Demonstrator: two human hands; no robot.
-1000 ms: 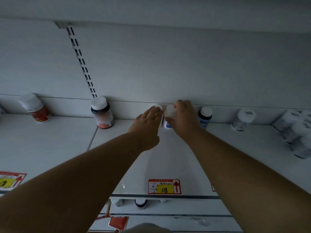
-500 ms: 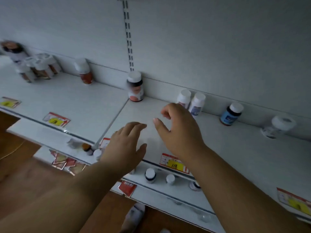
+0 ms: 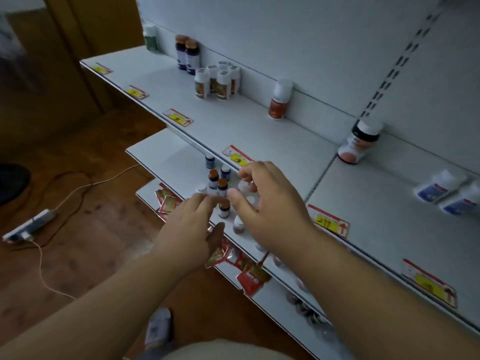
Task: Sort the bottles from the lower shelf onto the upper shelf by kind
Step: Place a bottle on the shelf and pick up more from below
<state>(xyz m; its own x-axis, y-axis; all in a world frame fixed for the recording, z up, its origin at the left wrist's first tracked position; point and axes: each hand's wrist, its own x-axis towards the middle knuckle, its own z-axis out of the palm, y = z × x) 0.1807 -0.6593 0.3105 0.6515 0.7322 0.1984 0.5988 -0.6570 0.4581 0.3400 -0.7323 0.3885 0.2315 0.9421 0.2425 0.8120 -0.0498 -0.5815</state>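
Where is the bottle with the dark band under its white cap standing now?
In the head view, the dark-banded bottle stands at the right on the upper shelf, against the back wall below the slotted rail, right of the orange-labelled bottle.

Dim, bluish, grainy light with soft, faint shadows. Motion blur smears both hands (image 3: pixel 192 229) and the bottles (image 3: pixel 441 194) at right. Wide-angle distortion bends the shelf (image 3: pixel 259 131) edges.

Small bottles (image 3: pixel 217 187) crowd lower shelf (image 3: pixel 166 157) under my fingers; upper shelf (image 3: pixel 259 136) front stands open.
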